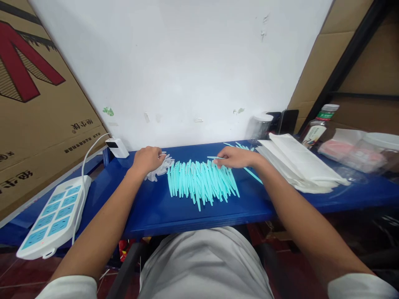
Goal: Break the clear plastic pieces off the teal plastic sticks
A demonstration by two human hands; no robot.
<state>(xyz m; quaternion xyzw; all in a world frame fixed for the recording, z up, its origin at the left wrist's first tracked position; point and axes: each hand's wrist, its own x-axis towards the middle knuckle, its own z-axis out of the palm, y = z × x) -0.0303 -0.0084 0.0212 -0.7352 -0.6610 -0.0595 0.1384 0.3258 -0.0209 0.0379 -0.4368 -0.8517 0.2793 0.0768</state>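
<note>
A wide row of slim turquoise plastic sticks [202, 180] with tapered ends lies piled on the blue table [187, 214]. At the row's upper right, my right hand [233, 158] pinches one turquoise stick [212, 157], which points left from the fingertips. On the other side, my left hand [148, 159] rests at a heap of small clear plastic pieces [160, 168]. Its fingers are curled together, and what they hold, if anything, is hidden. A few more turquoise sticks [253, 175] lie behind and under my right wrist.
To the left are a white power strip [56, 216] and a small white device [117, 148] with a cable. White sheets [305, 162], a clear jar [260, 126], a dark bottle [318, 126] and a lidded tub [374, 153] stand right. A white wall [193, 74] rises behind.
</note>
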